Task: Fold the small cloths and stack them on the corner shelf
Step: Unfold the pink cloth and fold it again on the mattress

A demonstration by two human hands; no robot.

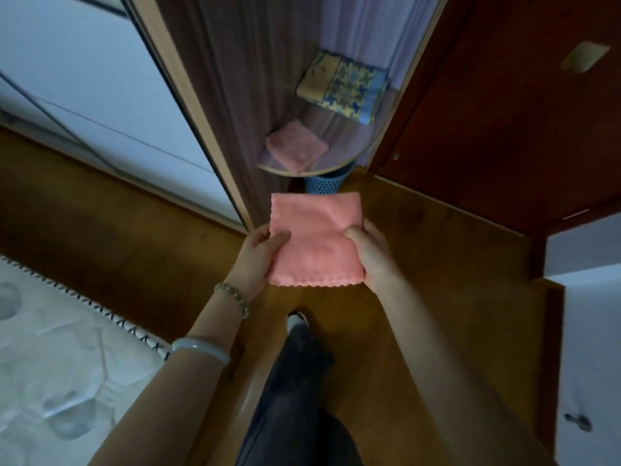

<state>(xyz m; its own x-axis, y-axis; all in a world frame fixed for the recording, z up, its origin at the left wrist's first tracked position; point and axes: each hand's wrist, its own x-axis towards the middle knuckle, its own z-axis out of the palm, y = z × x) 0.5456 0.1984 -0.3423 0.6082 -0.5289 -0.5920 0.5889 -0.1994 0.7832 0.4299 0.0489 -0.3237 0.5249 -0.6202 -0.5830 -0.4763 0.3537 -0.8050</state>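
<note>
Pink folded cloth (316,238) gripped by left hand (258,253), right hand (371,252).

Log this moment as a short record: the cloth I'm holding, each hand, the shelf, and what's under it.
held cloth: pink, folded square, carried flat, short of the shelf
left hand: grips its left edge, thumb on top
right hand: grips its right edge, thumb on top
corner shelf: one folded pink cloth on it; patterned cloths farther in
under shelf: blue basket
</note>
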